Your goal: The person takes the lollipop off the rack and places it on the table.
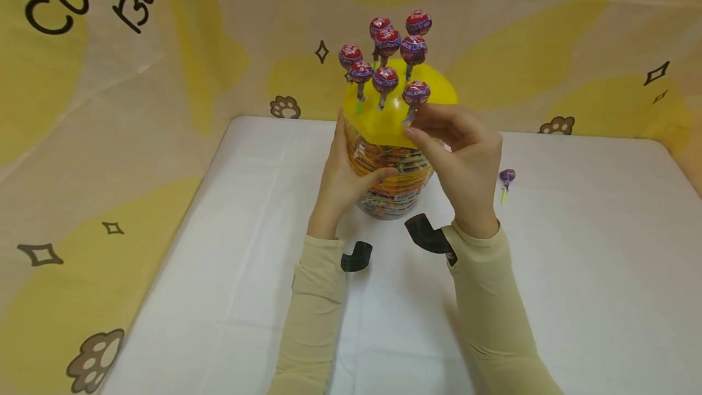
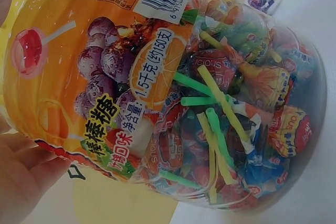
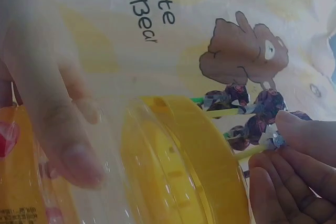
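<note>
Left hand [image 1: 345, 181] wrapped around the side of the candy jar [image 1: 392, 181], at the table's [image 1: 576, 249] far middle. Right hand [image 1: 460, 151] pinching a lollipop [image 1: 415, 94] standing in the jar's yellow lid [image 1: 384, 120]. Another lollipop [image 1: 506, 178] lying right of the jar.

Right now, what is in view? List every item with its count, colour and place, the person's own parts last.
jar: one, clear plastic with an orange label, full of wrapped lollipops, standing mid-table.
lid: one, yellow, on top of the jar.
lollipops in the lid: eight, purple-red wrappers, sticks pushed into the lid.
loose lollipop: one, purple with a yellow-green stick, lying on the table right of the jar.
table: one, white.
backdrop: one, cream and yellow cloth with bear prints, behind and to the left.
left hand: holds the jar's side.
right hand: pinches the nearest lollipop's stick at the lid.
</note>
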A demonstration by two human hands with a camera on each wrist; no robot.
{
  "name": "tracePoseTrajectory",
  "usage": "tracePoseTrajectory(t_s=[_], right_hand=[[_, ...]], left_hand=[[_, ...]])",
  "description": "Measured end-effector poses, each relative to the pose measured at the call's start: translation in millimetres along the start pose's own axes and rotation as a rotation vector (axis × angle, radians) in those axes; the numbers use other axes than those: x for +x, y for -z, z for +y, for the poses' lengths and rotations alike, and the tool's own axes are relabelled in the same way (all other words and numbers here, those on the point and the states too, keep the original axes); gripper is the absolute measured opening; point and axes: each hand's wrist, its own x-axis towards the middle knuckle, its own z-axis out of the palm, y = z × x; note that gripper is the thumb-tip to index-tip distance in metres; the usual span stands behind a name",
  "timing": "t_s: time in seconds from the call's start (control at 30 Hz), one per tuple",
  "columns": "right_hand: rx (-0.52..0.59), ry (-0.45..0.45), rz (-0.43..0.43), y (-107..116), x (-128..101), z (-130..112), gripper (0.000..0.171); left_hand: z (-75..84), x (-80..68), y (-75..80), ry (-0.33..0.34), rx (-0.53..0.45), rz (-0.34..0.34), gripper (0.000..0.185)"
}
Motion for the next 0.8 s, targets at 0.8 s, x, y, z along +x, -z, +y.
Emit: tracePoseTrajectory(t_s=[0.8], right_hand=[[-0.156,0.033,0.03,-7.8,5.8,1.5,0.015]], left_hand=[[0.9,-0.9,0.0,0.002,0.0,0.0,0.114]])
